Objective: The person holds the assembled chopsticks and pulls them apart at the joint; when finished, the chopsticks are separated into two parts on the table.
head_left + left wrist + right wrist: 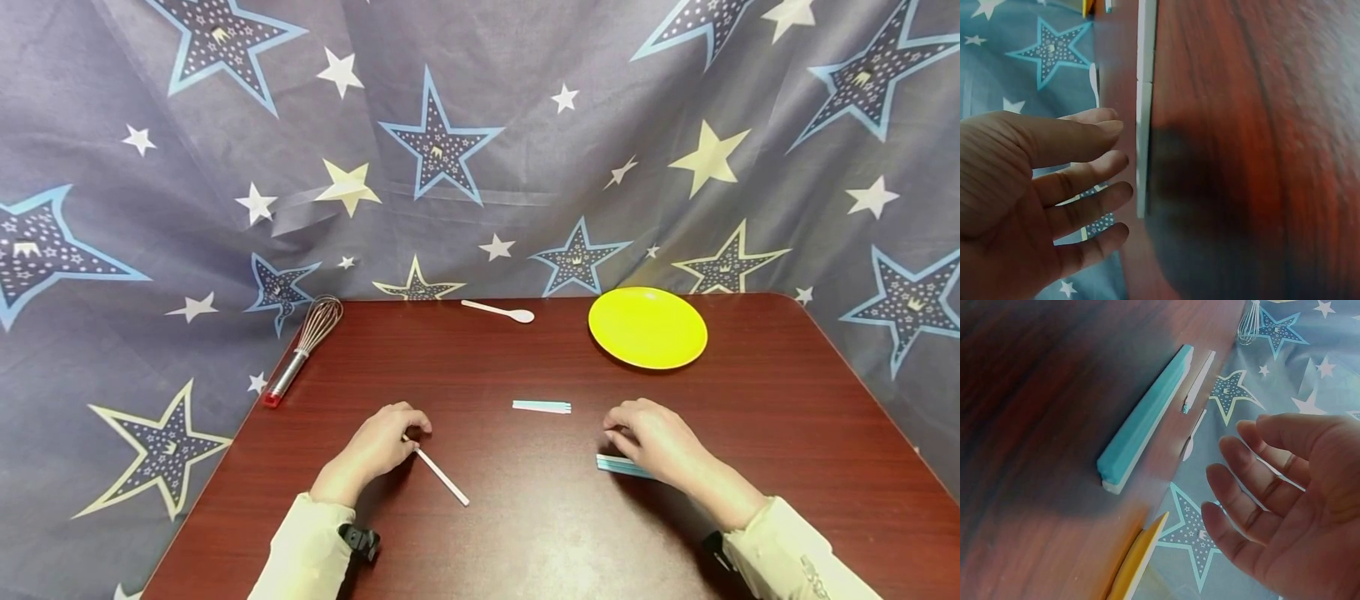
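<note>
A thin white stick (442,477) lies slanted on the table, and a seam crosses it in the left wrist view. Just beside its far end is my left hand (386,437). The left wrist view shows the left fingers (1088,206) relaxed and apart, holding nothing, their tips close to the stick. My right hand (660,437) hovers by a bundle of blue and white sticks (622,467), part of which it hides in the head view. In the right wrist view the right fingers (1235,525) are loosely bent and hold nothing, with the bundle (1144,419) beyond them.
Between the hands lies another small bundle of light blue and white sticks (542,407). A white spoon (517,315) and a yellow plate (648,327) are at the back. The whisk (303,350) lies along the left edge. A star-patterned cloth (480,225) hangs behind the table.
</note>
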Demonstrator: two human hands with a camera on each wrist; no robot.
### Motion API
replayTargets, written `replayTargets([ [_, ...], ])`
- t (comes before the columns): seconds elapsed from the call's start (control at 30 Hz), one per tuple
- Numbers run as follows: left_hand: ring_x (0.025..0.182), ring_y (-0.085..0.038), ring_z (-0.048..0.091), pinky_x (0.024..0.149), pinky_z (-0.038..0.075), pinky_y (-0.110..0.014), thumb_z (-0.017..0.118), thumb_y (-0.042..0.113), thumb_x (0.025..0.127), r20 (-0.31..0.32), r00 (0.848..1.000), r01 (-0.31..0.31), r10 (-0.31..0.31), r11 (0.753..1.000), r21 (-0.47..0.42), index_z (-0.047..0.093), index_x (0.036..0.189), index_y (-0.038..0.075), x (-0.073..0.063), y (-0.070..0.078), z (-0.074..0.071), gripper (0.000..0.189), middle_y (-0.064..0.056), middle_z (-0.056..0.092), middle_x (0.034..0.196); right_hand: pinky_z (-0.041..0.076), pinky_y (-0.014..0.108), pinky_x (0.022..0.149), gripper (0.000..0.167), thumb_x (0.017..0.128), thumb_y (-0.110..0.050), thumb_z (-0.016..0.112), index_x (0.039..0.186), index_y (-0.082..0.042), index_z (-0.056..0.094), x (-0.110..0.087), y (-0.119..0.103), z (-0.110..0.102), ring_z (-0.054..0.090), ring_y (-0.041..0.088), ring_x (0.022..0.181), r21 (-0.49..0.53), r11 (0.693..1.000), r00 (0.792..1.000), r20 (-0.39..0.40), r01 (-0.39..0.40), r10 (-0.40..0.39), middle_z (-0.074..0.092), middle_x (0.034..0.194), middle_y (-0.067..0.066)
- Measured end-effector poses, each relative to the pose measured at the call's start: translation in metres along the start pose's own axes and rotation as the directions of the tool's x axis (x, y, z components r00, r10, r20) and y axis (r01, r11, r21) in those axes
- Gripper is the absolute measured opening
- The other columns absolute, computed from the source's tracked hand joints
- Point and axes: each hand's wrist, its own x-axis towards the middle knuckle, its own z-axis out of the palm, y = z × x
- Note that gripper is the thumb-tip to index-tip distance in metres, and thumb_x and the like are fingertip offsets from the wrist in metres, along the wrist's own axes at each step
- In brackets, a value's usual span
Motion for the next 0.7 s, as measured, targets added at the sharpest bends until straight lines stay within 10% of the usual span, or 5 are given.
replayTargets([
  [0.7, 0.081, -0.02, 0.046, 0.064, 0.04, -0.037, 0.085, 0.014, 0.068, 0.026, 0.999, -0.033, 0.029, 0.99, 0.141, 0.055, 0.065, 0.026, -0.007, 0.004, 0.011, 0.033, 0.004, 0.046, 0.077, 0.051, 0.036, 0.069, 0.012, 0.08, -0.01, 0.078, 0.085, -0.017, 0.069, 0.0, 0.0, 0.004, 0.06, 0.015, 0.078, 0.007, 1.0, 1.0, 0.025, -0.006, 0.006, 0.064, 0.082, -0.008],
])
